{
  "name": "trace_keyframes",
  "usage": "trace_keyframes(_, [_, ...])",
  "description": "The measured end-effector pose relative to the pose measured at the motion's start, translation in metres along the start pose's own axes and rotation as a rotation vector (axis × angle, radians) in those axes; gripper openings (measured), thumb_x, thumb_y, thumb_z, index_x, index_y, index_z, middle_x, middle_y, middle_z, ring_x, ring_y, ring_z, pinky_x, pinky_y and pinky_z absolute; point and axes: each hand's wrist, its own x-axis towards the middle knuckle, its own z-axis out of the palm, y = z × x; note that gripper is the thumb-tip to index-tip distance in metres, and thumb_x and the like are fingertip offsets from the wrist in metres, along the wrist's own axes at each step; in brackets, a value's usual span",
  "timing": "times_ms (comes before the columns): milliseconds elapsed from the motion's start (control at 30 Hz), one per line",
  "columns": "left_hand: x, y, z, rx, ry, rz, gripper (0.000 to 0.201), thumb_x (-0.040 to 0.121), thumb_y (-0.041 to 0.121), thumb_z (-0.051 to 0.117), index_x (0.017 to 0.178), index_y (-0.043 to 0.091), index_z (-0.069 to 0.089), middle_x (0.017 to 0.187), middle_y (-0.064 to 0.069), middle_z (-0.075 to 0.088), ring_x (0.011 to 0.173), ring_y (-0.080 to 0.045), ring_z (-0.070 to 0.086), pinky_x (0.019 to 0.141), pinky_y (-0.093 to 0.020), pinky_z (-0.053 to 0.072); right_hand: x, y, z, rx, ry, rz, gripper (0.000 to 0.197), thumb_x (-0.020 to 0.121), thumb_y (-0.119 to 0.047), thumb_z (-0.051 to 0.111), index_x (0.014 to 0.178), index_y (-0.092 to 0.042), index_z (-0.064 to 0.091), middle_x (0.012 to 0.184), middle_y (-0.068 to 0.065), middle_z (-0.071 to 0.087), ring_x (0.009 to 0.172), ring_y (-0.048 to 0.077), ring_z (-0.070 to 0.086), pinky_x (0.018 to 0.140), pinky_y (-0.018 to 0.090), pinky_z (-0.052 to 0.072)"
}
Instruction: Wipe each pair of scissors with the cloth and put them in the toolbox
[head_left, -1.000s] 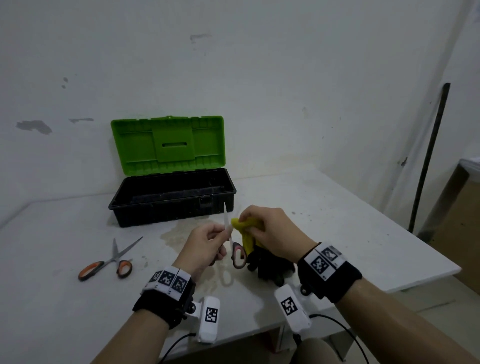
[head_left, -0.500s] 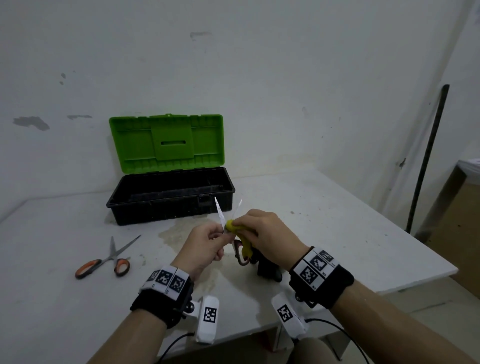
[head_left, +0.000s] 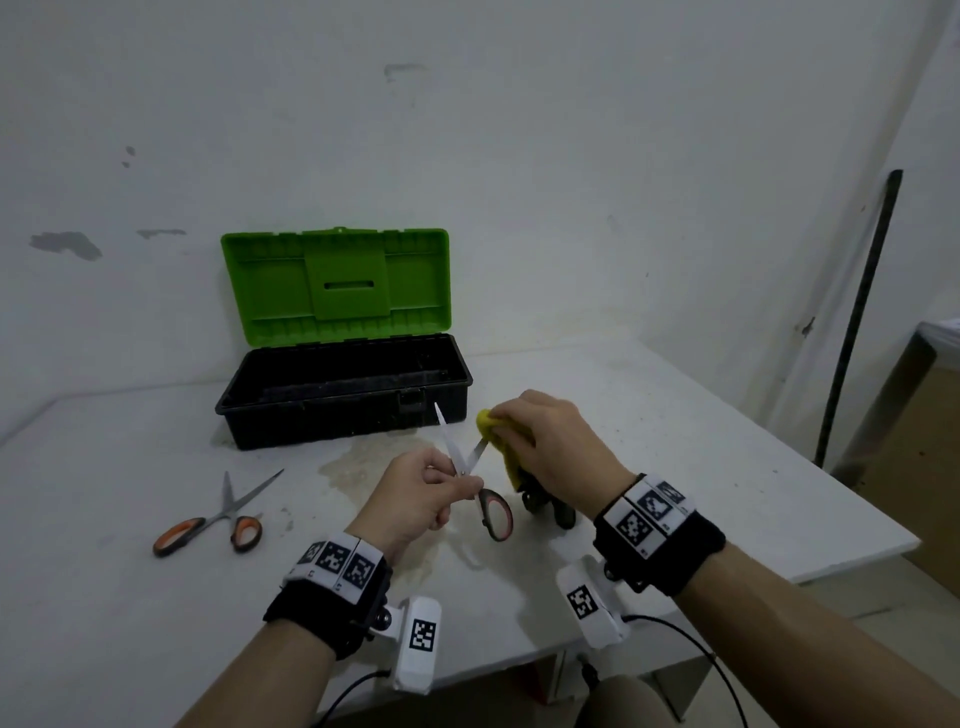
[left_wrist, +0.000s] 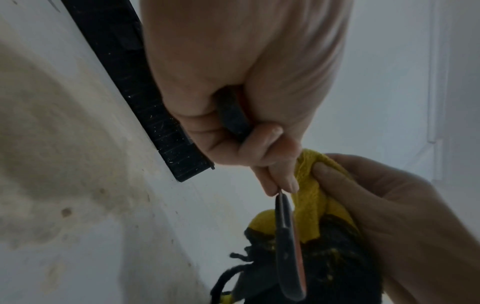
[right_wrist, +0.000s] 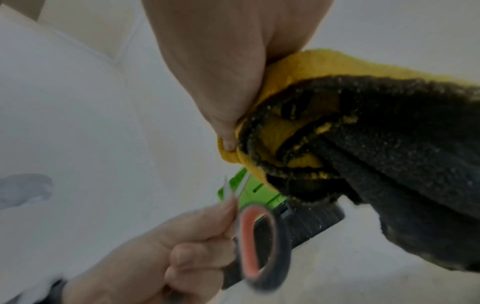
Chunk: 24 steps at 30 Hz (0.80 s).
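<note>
My left hand (head_left: 415, 493) grips black-and-red scissors (head_left: 493, 512) by the handles, blades spread and pointing up. One handle loop (right_wrist: 255, 242) hangs free below the fingers (left_wrist: 272, 179). My right hand (head_left: 545, 441) holds a yellow-and-black cloth (head_left: 501, 436) pinched round the right blade, near its tip. The cloth (right_wrist: 337, 127) bunches under that palm and its dark end hangs toward the table. A second pair of scissors (head_left: 218, 514), orange-handled and spread, lies on the table at the left. The toolbox (head_left: 343, 395) stands open behind, green lid (head_left: 337, 291) upright, black tray looking empty.
The white table (head_left: 675, 467) has a brownish stain (head_left: 374, 462) in front of the toolbox. Its right edge (head_left: 857, 561) drops off near a dark pole (head_left: 857, 312) leaning on the wall. A cardboard box (head_left: 924, 441) stands at far right.
The scissor blades have spread wider apart. My right hand with the cloth has slid up from the pivot toward the tip of the right blade. The left hand has kept its grip.
</note>
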Motion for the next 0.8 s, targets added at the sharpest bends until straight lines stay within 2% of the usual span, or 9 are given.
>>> trace_keyframes(67, [-0.001, 0.002, 0.003, 0.014, -0.016, 0.015, 0.025, 0.084, 0.009, 0.080, 0.087, 0.005, 0.055, 0.060, -0.005, 0.066, 0.043, -0.013, 0.044, 0.041, -0.022, 0.033, -0.007, -0.008, 0.007, -0.043, -0.125, -0.072, 0.020, 0.097, -0.027, 0.055, 0.105, -0.015, 0.070, 0.094, 0.002, 0.061, 0.080, 0.019, 0.059, 0.072, 0.032, 0.050])
trace_keyframes(133, [-0.002, 0.003, 0.006, 0.021, -0.037, 0.033, 0.025, 0.084, 0.008, 0.078, 0.085, 0.006, 0.053, 0.061, -0.006, 0.067, 0.043, -0.014, 0.044, 0.041, -0.022, 0.033, -0.009, -0.006, 0.013, -0.093, -0.158, -0.088, 0.020, 0.097, -0.025, 0.055, 0.105, -0.015, 0.070, 0.094, 0.003, 0.060, 0.079, 0.022, 0.060, 0.071, 0.036, 0.051])
trace_keyframes(300, [-0.003, 0.002, 0.007, 0.013, 0.000, 0.014, 0.025, 0.087, 0.010, 0.077, 0.082, 0.010, 0.052, 0.067, -0.007, 0.071, 0.043, -0.013, 0.043, 0.042, -0.023, 0.034, 0.000, 0.007, 0.005, -0.058, -0.020, 0.049, 0.023, 0.098, -0.032, 0.053, 0.102, -0.016, 0.069, 0.093, 0.003, 0.059, 0.081, 0.022, 0.059, 0.073, 0.040, 0.051])
trace_keyframes(367, [-0.002, 0.001, 0.007, 0.025, 0.001, 0.005, 0.024, 0.088, 0.010, 0.076, 0.083, 0.009, 0.052, 0.067, -0.007, 0.071, 0.043, -0.013, 0.043, 0.042, -0.023, 0.034, -0.002, 0.005, 0.003, -0.018, -0.011, 0.017, 0.021, 0.097, -0.030, 0.054, 0.102, -0.016, 0.070, 0.093, 0.001, 0.060, 0.079, 0.018, 0.058, 0.073, 0.036, 0.051])
trace_keyframes(433, [-0.003, 0.001, 0.007, 0.024, -0.008, -0.003, 0.024, 0.088, 0.010, 0.076, 0.085, 0.008, 0.052, 0.067, -0.007, 0.071, 0.043, -0.013, 0.044, 0.041, -0.022, 0.034, -0.006, -0.001, 0.006, -0.012, -0.061, -0.052, 0.019, 0.096, -0.027, 0.057, 0.104, -0.016, 0.070, 0.093, 0.001, 0.061, 0.079, 0.015, 0.058, 0.071, 0.030, 0.051])
trace_keyframes(533, [-0.003, 0.000, 0.009, 0.005, -0.031, 0.002, 0.024, 0.088, 0.008, 0.075, 0.085, 0.007, 0.051, 0.068, -0.010, 0.071, 0.044, -0.015, 0.042, 0.041, -0.023, 0.032, -0.009, -0.001, 0.015, -0.044, -0.133, -0.100, 0.019, 0.095, -0.027, 0.058, 0.104, -0.016, 0.071, 0.091, 0.000, 0.061, 0.078, 0.016, 0.059, 0.071, 0.031, 0.051])
trace_keyframes(667, [-0.003, -0.002, 0.007, -0.003, -0.020, 0.000, 0.023, 0.090, 0.008, 0.073, 0.083, 0.008, 0.051, 0.069, -0.010, 0.072, 0.043, -0.014, 0.042, 0.041, -0.022, 0.033, -0.001, 0.012, 0.016, -0.078, -0.043, 0.044, 0.024, 0.098, -0.032, 0.053, 0.103, -0.015, 0.069, 0.093, 0.003, 0.060, 0.080, 0.021, 0.059, 0.073, 0.040, 0.052])
trace_keyframes(733, [-0.003, -0.003, 0.004, -0.001, -0.013, -0.005, 0.022, 0.090, 0.009, 0.073, 0.083, 0.008, 0.052, 0.069, -0.008, 0.073, 0.043, -0.014, 0.043, 0.042, -0.022, 0.034, 0.000, 0.015, 0.011, -0.063, 0.027, 0.090, 0.025, 0.098, -0.032, 0.052, 0.104, -0.016, 0.069, 0.093, 0.002, 0.060, 0.080, 0.020, 0.058, 0.074, 0.039, 0.052])
trace_keyframes(800, [-0.001, -0.004, 0.002, 0.000, 0.001, -0.005, 0.022, 0.090, 0.010, 0.073, 0.082, 0.008, 0.053, 0.069, -0.007, 0.073, 0.044, -0.013, 0.043, 0.043, -0.023, 0.035, -0.003, 0.010, 0.012, -0.022, 0.011, 0.038, 0.023, 0.098, -0.030, 0.053, 0.105, -0.016, 0.070, 0.094, 0.002, 0.061, 0.080, 0.018, 0.059, 0.074, 0.035, 0.052])
